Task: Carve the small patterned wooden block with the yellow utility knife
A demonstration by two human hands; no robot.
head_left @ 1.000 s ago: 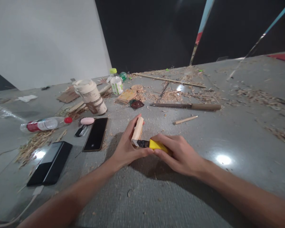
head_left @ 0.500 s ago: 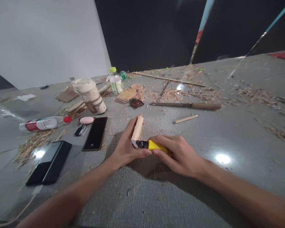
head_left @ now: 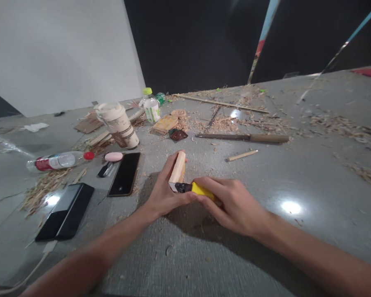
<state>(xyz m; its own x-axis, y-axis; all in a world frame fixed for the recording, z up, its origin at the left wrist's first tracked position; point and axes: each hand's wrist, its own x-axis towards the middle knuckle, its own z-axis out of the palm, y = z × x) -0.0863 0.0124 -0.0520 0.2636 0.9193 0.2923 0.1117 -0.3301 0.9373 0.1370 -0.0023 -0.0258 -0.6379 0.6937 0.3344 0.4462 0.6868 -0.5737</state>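
My left hand [head_left: 163, 190] is closed round a short pale wooden block [head_left: 178, 167], holding it upright and slightly tilted over the grey table [head_left: 297, 173]. My right hand [head_left: 231, 202] grips a yellow utility knife [head_left: 200, 189]. Its black head and blade [head_left: 178, 187] press against the lower end of the block, beside my left thumb. Both forearms reach in from the bottom edge.
Left of my hands lie a dark phone [head_left: 125, 173], a black power bank [head_left: 66, 211], a pink case [head_left: 113, 156] and a red-capped bottle [head_left: 58, 160]. A paper cup [head_left: 118, 125], a green-capped bottle [head_left: 150, 106], a long chisel [head_left: 244, 137], a thin stick [head_left: 243, 155] and wood shavings lie farther back.
My right hand and the knife have shifted slightly left, toward the block's lower end. The block and my left hand have barely moved.
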